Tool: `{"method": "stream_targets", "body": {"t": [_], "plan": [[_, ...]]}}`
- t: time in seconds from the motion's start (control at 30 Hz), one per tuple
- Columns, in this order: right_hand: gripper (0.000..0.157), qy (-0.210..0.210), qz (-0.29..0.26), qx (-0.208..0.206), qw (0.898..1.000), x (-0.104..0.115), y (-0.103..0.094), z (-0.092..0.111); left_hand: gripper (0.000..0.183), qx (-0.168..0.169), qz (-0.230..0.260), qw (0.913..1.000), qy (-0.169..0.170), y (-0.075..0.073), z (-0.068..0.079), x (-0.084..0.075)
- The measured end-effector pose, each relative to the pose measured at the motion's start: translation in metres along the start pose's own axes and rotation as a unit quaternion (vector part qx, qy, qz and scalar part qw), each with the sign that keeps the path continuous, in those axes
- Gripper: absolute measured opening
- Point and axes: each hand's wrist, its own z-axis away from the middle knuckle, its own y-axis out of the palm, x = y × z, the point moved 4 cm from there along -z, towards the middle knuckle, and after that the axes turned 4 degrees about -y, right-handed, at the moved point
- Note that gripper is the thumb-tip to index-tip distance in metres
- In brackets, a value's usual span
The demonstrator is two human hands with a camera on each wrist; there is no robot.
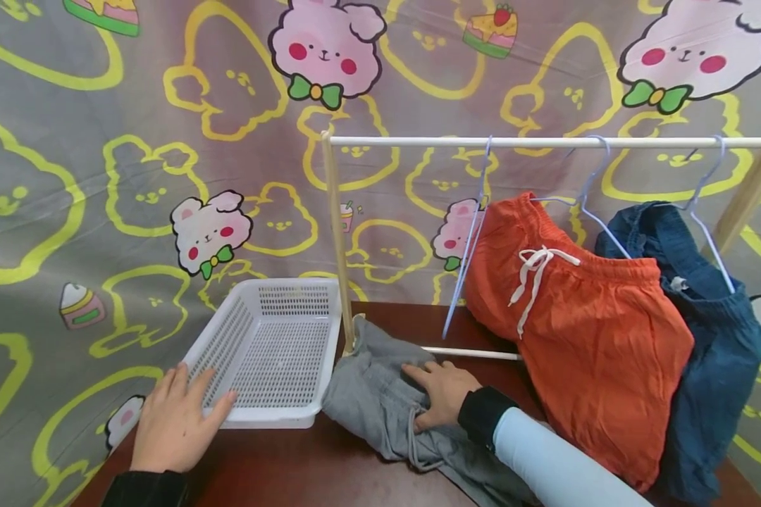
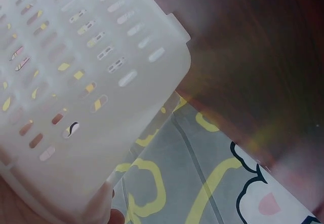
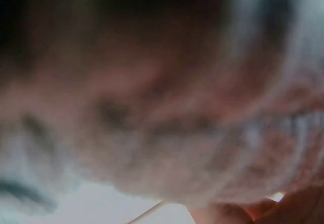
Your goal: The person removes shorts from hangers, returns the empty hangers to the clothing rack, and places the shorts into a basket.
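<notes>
A white perforated plastic basket (image 1: 311, 415) stands on the dark table, with nothing in it. My left hand (image 1: 177, 422) rests at its near left corner, fingers spread along the rim and thumb near the front edge. In the left wrist view the basket's slotted wall (image 2: 147, 97) fills the upper left, with fingertips at its lower edge. Grey drawstring pants (image 1: 380, 394) lie bunched beside the basket. My right hand (image 1: 447, 394) rests on them with its fingers spread. The right wrist view is mostly blurred, with part of a finger (image 3: 223, 214) at the bottom.
A clothes rack (image 1: 406, 141) stands at the back right. Orange shorts (image 1: 596, 338) and blue denim bottoms (image 1: 716, 352) hang from it, beside a bare hanger (image 1: 469, 260). Behind is a patterned cloth (image 1: 133, 91). The table (image 1: 279, 465) shows in front.
</notes>
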Motion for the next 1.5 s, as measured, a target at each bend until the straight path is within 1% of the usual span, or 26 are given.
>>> {"method": "stream_targets", "body": {"t": [0.07,0.13,0.23,0.3,0.4,0.47,0.53,0.63,0.7,0.77,0.8,0.87,0.93,1.0,1.07,1.1,1.17,1.23,1.33,1.5], "plan": [[0.103,0.001,0.001,-0.002,1.0,-0.001,-0.003,0.001,0.077,-0.002,0.002,1.0,-0.001,0.001,0.0,-0.001],[0.101,0.013,0.007,-0.006,1.0,-0.003,-0.007,0.003,0.077,-0.005,0.01,0.9999,0.002,0.003,-0.003,-0.005],[0.092,0.036,0.021,-0.011,0.999,-0.008,-0.014,0.005,0.079,-0.006,0.023,0.9996,0.016,0.007,-0.01,-0.01],[0.084,0.044,0.018,-0.003,0.999,-0.008,-0.015,0.006,0.081,0.007,0.026,0.9995,0.018,0.01,-0.012,-0.01],[0.077,0.031,0.001,0.012,0.999,-0.001,-0.012,0.008,0.084,0.025,0.014,0.9995,0.016,0.01,-0.01,-0.004],[0.076,0.016,-0.002,0.012,1.0,0.005,-0.011,0.01,0.085,0.026,0.006,0.9995,0.016,0.006,-0.009,0.003],[0.079,0.005,0.013,0.002,1.0,0.011,-0.014,0.012,0.084,0.02,0.0,0.9996,0.017,0.001,-0.008,0.009],[0.083,0.014,0.037,0.008,0.999,0.017,-0.021,0.019,0.084,0.014,-0.002,0.9999,0.009,-0.006,-0.006,0.019],[0.086,0.021,0.039,0.028,0.999,0.018,-0.02,0.023,0.085,0.019,-0.006,0.9998,0.002,-0.008,-0.003,0.025],[0.086,0.018,0.022,0.051,0.998,0.016,-0.016,0.026,0.085,0.024,-0.008,0.9997,-0.006,-0.008,0.0,0.028],[0.084,0.009,0.01,0.055,0.998,0.014,-0.012,0.026,0.085,0.026,-0.01,0.9996,-0.006,-0.007,0.0,0.028],[0.076,-0.017,-0.016,0.049,0.999,0.009,-0.008,0.026,0.086,0.034,-0.01,0.9994,-0.005,-0.004,0.001,0.025],[0.063,-0.047,-0.04,0.033,0.998,0.005,-0.009,0.026,0.086,0.039,-0.007,0.9992,-0.004,-0.001,0.001,0.02],[0.049,-0.062,-0.059,0.02,0.996,0.001,-0.014,0.026,0.087,0.042,-0.003,0.9991,-0.001,0.003,0.0,0.014],[0.039,-0.068,-0.079,0.015,0.994,0.0,-0.019,0.025,0.087,0.041,0.001,0.9992,0.003,0.005,0.0,0.01],[0.036,-0.069,-0.092,0.013,0.993,0.001,-0.023,0.025,0.086,0.039,0.002,0.9992,0.005,0.006,-0.001,0.008],[0.034,-0.072,-0.111,0.007,0.991,0.002,-0.03,0.023,0.085,0.037,0.003,0.9993,0.008,0.006,-0.002,0.005],[0.032,-0.084,-0.129,-0.012,0.988,0.005,-0.038,0.021,0.084,0.032,-0.001,0.9995,0.007,0.006,-0.003,0.005],[0.033,-0.104,-0.155,-0.066,0.98,0.01,-0.052,0.022,0.083,0.034,-0.005,0.9994,0.0,0.005,-0.003,0.005],[0.035,-0.12,-0.202,-0.16,0.959,0.019,-0.07,0.028,0.084,0.035,0.001,0.9994,0.003,0.004,-0.002,0.007]]}}
